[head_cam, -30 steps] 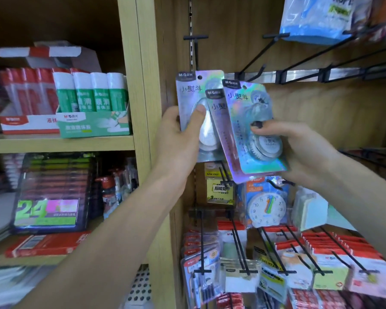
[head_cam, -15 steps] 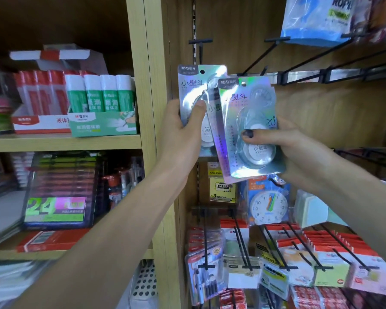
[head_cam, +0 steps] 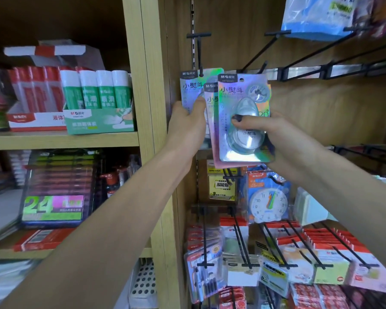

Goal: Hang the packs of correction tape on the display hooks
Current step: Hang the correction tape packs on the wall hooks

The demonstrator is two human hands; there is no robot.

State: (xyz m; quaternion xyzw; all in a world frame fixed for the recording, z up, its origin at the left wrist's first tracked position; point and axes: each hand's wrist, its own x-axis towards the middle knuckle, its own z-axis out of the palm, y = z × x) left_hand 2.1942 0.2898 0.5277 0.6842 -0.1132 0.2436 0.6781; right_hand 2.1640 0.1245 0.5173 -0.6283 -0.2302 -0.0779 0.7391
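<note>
Front correction-tape pack [head_cam: 243,103], centre frame: "M&G", "小熨斗"; green glue box [head_cam: 98,123], left: "M&G"; dark marker case [head_cam: 54,208], lower left: "24"; yellow sticky-note pack [head_cam: 221,186]: "超能贴".

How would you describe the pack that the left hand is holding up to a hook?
Find the pale wooden upright. Just right of it, the left hand grips a holographic correction tape pack. It alone touches the black hook; the right hand holds the others.

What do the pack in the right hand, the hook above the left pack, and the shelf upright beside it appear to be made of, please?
The front pack in the right hand looks like glossy holographic card, given its rainbow sheen, with a clear plastic blister, given its see-through dome. The hook looks like matte black metal wire, though coated plastic is possible. The shelf upright shows pale wood grain, solid or laminate unclear.
</note>
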